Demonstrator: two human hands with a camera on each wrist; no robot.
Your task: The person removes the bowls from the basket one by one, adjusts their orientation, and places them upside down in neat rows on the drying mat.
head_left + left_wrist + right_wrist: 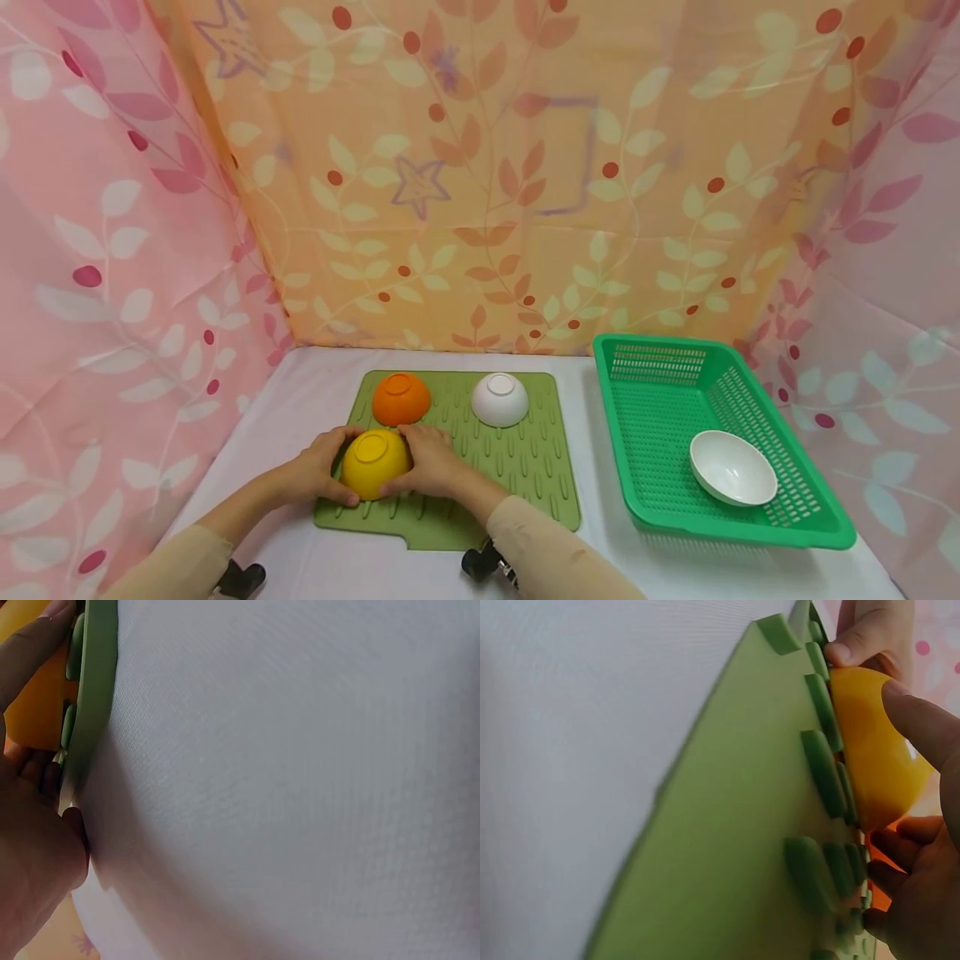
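Note:
A yellow bowl [372, 468] sits upside down at the front left of the green ridged drying mat [487, 508]. My left hand [317, 472] grips its left side, fingers curled behind and thumb at the front. On the bowl's other side my right hand [433, 463] holds it the same way. In the right wrist view the yellow bowl [877, 742] has its rim down on the mat's ridges. An orange bowl [401, 402] stands inverted just behind it, and a white bowl [500, 404] is inverted at the mat's back right.
To the right stands a green plastic basket [618, 433] with perforated sides. A white bowl [733, 469] lies inside it, mouth up and tilted. White cloth [277, 417] covers the table, and patterned curtains [487, 167] enclose the back and both sides.

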